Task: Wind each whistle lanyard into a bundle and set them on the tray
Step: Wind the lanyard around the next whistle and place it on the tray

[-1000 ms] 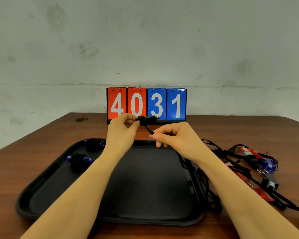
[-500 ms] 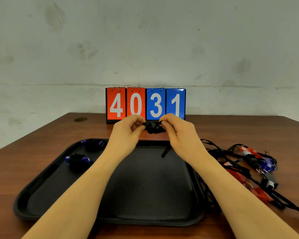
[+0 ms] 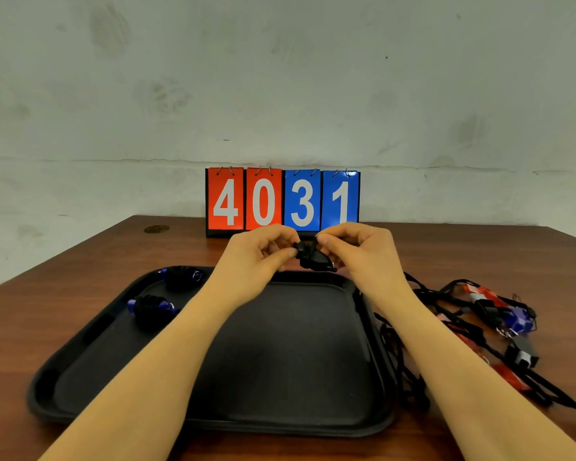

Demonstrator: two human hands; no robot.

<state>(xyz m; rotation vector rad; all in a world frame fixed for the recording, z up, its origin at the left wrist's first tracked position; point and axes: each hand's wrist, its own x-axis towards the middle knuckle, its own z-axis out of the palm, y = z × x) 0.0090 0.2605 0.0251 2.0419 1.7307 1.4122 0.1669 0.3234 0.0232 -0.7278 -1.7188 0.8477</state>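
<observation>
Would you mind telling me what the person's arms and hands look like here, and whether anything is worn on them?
Both forearms are bare from the bottom edge of the frame up to the wrists: no sleeves show. The left hand and the right hand wear no gloves, and no watch, ring or bracelet is visible. No markings show on either arm.

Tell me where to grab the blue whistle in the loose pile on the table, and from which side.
Pinch the blue whistle by its body from above, probably coming in from the right. It lies at the outer edge of the tangled lanyards, whose cords run leftward toward the tray; its exact shape is blurred.
</observation>
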